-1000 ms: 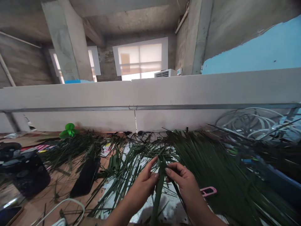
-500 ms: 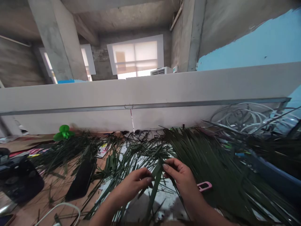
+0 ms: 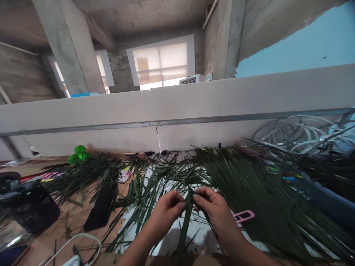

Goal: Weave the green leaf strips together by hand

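Observation:
A folded dark green leaf strip [image 3: 185, 225] hangs between my two hands over the white work surface [image 3: 169, 240]. My left hand [image 3: 167, 211] is closed, its thumb and forefinger pinching the strip's left edge near the top. On the other side, my right hand [image 3: 215, 205] pinches the strip's folded tip between thumb and forefinger. Its other fingers are curled and partly hidden. A pink slotted handle [image 3: 245, 216] shows beside my right wrist; its inner end is covered, and I cannot tell whether it lies on the leaves or is tucked in the hand.
Long green leaves [image 3: 249, 188] are piled on the right, beside a blue bin [image 3: 330, 192]. Cut strips [image 3: 151, 199] lie scattered around. To the left are a black phone [image 3: 102, 207], a white cable [image 3: 91, 236] and a green plastic object [image 3: 80, 155]. A white partition [image 3: 124, 111] runs behind.
My left hand has moved up and right, closer to the right hand, and now pinches the strip near its top. The strip stands straighter. The view has shifted slightly.

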